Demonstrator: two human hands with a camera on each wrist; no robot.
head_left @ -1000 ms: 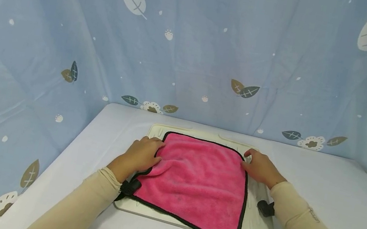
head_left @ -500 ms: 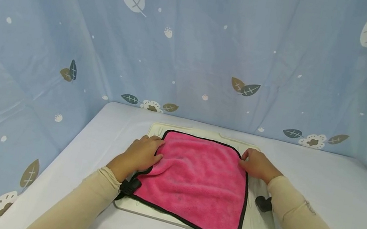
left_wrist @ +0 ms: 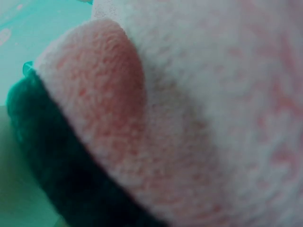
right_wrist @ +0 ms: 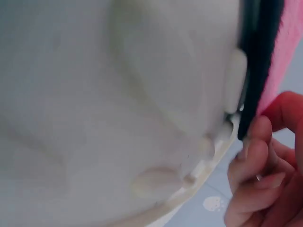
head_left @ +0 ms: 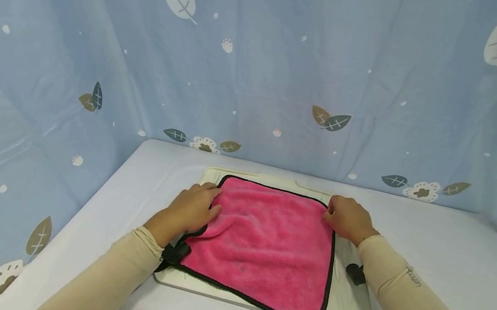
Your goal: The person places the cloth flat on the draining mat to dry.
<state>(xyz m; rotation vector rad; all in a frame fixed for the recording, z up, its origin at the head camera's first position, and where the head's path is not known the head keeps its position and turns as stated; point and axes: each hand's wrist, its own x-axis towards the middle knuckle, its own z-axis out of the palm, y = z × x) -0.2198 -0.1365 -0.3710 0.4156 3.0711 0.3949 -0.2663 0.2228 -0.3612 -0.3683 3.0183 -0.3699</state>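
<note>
A pink plush towel (head_left: 263, 245) with black edging lies spread over an off-white ridged board (head_left: 346, 308). My left hand (head_left: 190, 210) rests on the towel's left edge, thumb apart from the fingers, beside a raised fold. In the left wrist view the towel (left_wrist: 199, 118) bulges close to the camera, hiding the fingers. My right hand (head_left: 350, 219) pinches the towel's far right corner between thumb and fingers. From the right wrist, the right hand (right_wrist: 265, 165) shows its curled fingers at the black edging (right_wrist: 259, 71), above the board's rim.
The board stands on a white-covered table (head_left: 437, 263). Behind and to the left hangs a blue curtain (head_left: 267, 70) with leaf and flower prints. Black wrist straps with cameras (head_left: 175, 253) sit close to the towel and board.
My right hand has moved slightly left and away from me, closing its fingers on the towel's corner, which has shifted a little with it. The left hand has stayed put.
</note>
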